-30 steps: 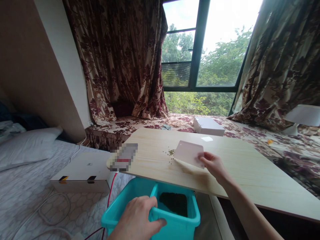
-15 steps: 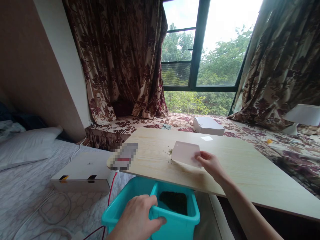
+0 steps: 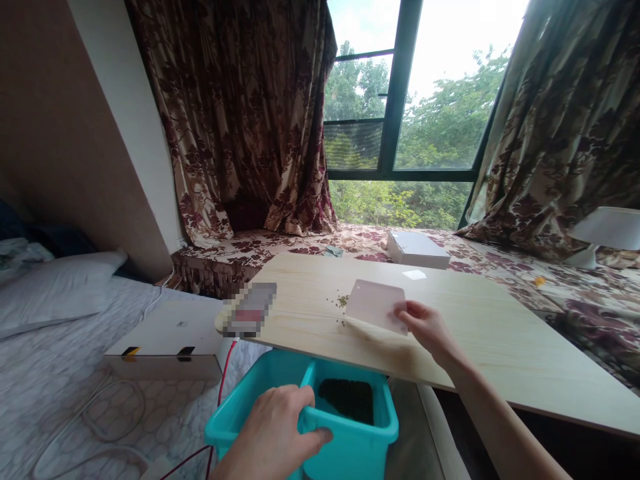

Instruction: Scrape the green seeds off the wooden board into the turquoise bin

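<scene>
My left hand [image 3: 283,430] grips the near rim of a turquoise two-compartment bin [image 3: 357,433], at its divider. Dark green granules [image 3: 347,401] cover part of the floor of the right compartment. Between the thumb and fingers of my right hand [image 3: 425,327] is a thin, translucent plastic scraper sheet [image 3: 376,303], tilted over the wooden tabletop [image 3: 300,293]. Just left of the sheet lies a small scatter of greenish grains [image 3: 343,301]. The bin sits below the table's near edge.
A pixelated phone-like device [image 3: 253,310] with a red cable [image 3: 226,370] rests at the table's left end. Left of it, a white box [image 3: 167,337] lies on the bed. Another white box [image 3: 419,249] and a lamp [image 3: 600,230] stand near the window.
The plastic sheet and my right hand have shifted slightly to the right, showing more of the grains. My left hand keeps its hold on the bin.
</scene>
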### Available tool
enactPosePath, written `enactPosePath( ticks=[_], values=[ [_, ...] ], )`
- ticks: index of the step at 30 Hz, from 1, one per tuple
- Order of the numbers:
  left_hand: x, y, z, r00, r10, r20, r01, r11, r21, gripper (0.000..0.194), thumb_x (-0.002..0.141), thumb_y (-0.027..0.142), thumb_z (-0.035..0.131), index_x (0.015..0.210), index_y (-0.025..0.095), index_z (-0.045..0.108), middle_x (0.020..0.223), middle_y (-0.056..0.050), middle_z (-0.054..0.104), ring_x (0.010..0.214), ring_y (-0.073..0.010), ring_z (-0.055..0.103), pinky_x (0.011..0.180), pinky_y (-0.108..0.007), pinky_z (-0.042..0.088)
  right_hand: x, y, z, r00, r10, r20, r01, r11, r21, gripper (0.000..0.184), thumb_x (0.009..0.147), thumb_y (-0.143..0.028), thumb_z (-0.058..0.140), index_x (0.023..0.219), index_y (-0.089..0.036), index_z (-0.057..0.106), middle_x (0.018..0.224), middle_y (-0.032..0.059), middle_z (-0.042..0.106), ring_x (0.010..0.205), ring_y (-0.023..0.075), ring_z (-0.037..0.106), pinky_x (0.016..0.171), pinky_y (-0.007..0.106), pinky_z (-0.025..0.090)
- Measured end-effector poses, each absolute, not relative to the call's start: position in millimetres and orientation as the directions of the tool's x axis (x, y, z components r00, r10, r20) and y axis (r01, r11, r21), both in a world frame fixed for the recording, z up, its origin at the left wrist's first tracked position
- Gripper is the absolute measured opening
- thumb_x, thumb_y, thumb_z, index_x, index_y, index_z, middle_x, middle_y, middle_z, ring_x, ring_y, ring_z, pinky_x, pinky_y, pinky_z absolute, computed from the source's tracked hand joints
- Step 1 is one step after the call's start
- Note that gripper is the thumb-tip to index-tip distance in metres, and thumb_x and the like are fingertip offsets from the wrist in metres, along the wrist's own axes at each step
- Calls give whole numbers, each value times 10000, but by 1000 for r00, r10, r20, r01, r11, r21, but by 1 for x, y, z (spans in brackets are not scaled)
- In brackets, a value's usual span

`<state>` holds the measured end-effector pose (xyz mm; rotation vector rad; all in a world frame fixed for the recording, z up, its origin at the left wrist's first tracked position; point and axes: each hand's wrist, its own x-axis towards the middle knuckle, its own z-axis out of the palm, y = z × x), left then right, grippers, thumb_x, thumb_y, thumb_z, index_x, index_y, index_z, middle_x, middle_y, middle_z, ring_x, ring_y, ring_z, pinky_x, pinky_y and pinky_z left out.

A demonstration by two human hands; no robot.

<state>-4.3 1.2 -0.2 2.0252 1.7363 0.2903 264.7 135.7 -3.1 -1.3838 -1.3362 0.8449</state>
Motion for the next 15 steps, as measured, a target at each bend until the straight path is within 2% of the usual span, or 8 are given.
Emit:
enactPosePath(
  ticks=[7, 11, 15],
  values=[
    [-8, 1, -3, 186, 977, -106, 880, -118, 460, 102, 733, 300, 606, 729, 235, 527, 797, 11, 623, 817, -206, 579, 681, -260, 339, 262, 137, -13, 54, 992, 116, 247, 99, -964, 219, 650, -327, 635, 771, -157, 699, 745, 66, 736, 585, 155, 603, 507, 248, 433],
    [-13, 0, -7, 193, 978, -78, 873, -135, 469, 137, 731, 309, 605, 696, 236, 494, 764, 21, 604, 791, -198, 569, 659, -254, 324, 259, 139, -12, 57, 992, 115, 235, 98, -967, 237, 652, -341, 637, 787, -156, 699, 770, 69, 736, 593, 155, 600, 509, 247, 433],
    [-16, 0, -7, 178, 981, -73, 873, -123, 472, 165, 731, 305, 607, 682, 230, 468, 750, 26, 591, 781, -191, 567, 656, -250, 316, 248, 140, -10, 46, 994, 100, 241, 87, -967, 200, 636, -332, 618, 734, -169, 681, 701, 39, 713, 536, 138, 561, 473, 239, 400]
  ],
)
